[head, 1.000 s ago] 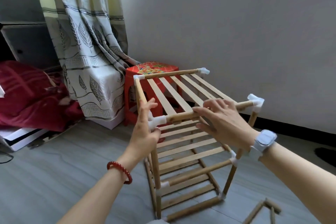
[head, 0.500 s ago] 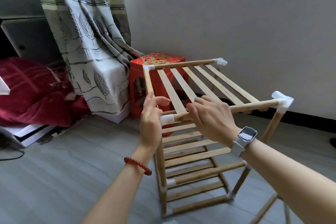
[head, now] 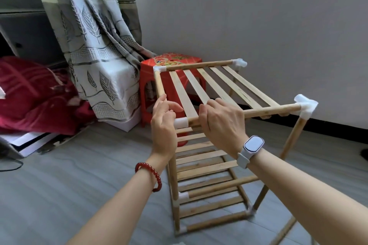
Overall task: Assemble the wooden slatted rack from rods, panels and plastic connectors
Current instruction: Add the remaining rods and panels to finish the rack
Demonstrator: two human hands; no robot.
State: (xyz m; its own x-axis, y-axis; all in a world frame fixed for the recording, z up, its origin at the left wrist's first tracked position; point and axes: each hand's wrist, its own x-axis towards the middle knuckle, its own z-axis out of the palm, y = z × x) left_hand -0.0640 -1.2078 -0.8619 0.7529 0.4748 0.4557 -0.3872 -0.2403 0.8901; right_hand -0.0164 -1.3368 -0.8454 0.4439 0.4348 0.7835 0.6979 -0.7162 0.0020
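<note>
Taking the tall wooden slatted rack (head: 215, 145) as the landmark, standing on the grey plank floor (head: 59, 185) near the pale wall (head: 258, 16): far to its left lies a heap of dark red bedding (head: 35, 93), and closer in hangs a grey leaf-patterned curtain (head: 95, 36). Just behind the rack's left rear corner sits a red plastic stool (head: 169, 61), partly hidden by the slats.

At the rack's near left corner the left hand (head: 164, 125), with a red bead bracelet (head: 151, 175) on its wrist, curls around the top of the corner post where a white plastic corner connector (head: 180, 122) sits. The thumb and forefinger are bent over the side rod, the forefinger tip standing a little free. I take it this hand steadies the corner so the joint does not twist.

Just right of that connector, the right hand (head: 223, 123), wearing a white smartwatch (head: 252, 146), wraps its curled fingers over the front top wooden rod (head: 268, 110), seemingly pressing the rod into the connector.

The top slatted panel (head: 219, 87) rests level between the rods. At the rack's near right corner another white connector (head: 306, 106) caps the post. Two lower shelves are already in, so the build looks close to finished.
</note>
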